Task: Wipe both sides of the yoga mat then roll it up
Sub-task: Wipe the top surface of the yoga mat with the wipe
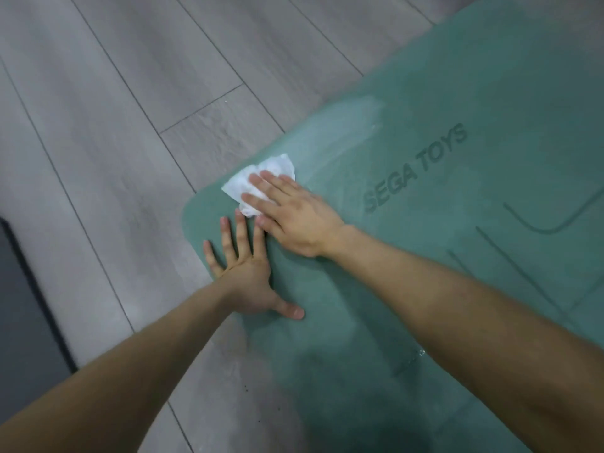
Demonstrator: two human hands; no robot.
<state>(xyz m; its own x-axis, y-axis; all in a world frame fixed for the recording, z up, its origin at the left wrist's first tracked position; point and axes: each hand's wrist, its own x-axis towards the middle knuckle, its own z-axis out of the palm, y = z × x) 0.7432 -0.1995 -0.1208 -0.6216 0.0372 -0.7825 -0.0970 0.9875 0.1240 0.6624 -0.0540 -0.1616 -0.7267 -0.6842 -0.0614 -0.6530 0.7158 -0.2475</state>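
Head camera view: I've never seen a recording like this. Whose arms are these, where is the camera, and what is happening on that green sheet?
There is no machine here. A person wears one wide-angle camera on the head, looking down, so both arms reach in from the bottom. A green yoga mat printed SEGA TOYS lies flat on a grey wood-look floor. The left hand presses flat on the mat near its rounded corner, fingers spread. The right hand presses a crumpled white wipe onto the mat with straight fingers; nothing is gripped. A pale streak shows beyond the wipe.
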